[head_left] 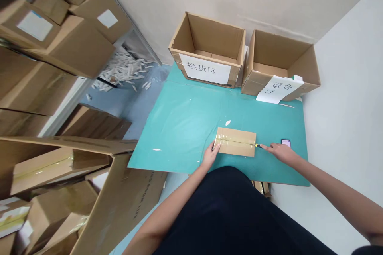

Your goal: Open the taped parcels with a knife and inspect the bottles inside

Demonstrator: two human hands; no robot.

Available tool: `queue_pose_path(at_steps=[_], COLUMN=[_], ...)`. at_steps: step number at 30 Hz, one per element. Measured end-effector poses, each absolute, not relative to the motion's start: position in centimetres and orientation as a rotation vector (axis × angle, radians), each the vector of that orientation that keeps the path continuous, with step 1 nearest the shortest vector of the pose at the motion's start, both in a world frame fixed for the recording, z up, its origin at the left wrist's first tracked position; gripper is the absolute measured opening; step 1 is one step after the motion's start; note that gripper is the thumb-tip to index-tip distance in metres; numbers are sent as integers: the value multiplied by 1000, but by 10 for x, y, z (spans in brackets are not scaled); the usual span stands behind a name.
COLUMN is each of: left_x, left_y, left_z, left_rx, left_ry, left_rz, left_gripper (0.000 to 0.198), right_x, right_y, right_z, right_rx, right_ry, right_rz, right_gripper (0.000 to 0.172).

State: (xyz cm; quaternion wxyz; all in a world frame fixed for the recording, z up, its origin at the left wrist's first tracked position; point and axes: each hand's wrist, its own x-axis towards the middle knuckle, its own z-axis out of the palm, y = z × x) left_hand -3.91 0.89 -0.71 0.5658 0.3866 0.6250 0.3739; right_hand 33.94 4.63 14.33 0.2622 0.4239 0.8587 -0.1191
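A small cardboard box (236, 149) with clear tape along its middle seam lies on the green tabletop (179, 127). My left hand (211, 154) grips the box at its left edge, thumb on top and the other fingers mostly hidden. In my right hand (279, 151) is a utility knife (259, 146) with a dark and yellow body. Its tip meets the right end of the taped seam. Just behind my right hand lies a phone (286, 143) with its screen lit.
Two open cardboard boxes with handwritten paper signs, a left one (215, 28) and a right one (284, 48), stand at the table's back. Stacked cartons (80, 44) fill a rack at left. A large carton (125, 191) holding several parcels stands at the near left.
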Motion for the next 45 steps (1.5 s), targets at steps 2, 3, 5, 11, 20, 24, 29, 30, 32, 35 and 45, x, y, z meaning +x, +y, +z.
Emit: queue_pose_path(at_steps=[2,3,5,11,20,24,29,30,32,35,45], left_x=[-39,-39,-39,-39,-43,-52,-48,-44,-36,-27,-35], left_y=[9,9,10,9,9,13,26,30,36,41,34], left_z=[-5,-4,-3,-1,-2,7,32,36,39,37,22], left_rx=[917,920,928,958,969,1274,2069,2209,2419,2581,2703], left_ry=[1470,1470,1475,1502,1601,1684,1419,1318,1178,1153,1150], left_rz=[871,868,862,835,719,727,580,490,313,139,95], left_gripper=[62,62,61,57,61,83,78,77,76,73,67], right_x=[346,347,347,349,367,363,320,311,294,280,283], right_y=[41,38,34,29,-1,-23,-42,-45,-48,-47,-40], right_z=[145,146,147,150,154,137,104,97,86,73,51], right_rx=[1159,1169,1193,1200,1498,2108,2688,2758,2889,2989,2819], right_ry=[2299,2287,2273,2289,2226,2003,1481,1407,1276,1158,1149], right_rz=[-303,-292,-276,-305,-560,-1139,-1753,-1833,-1965,-2132,-2395], right_gripper=[82,83,83,79,56,53,69,73,80,86,84])
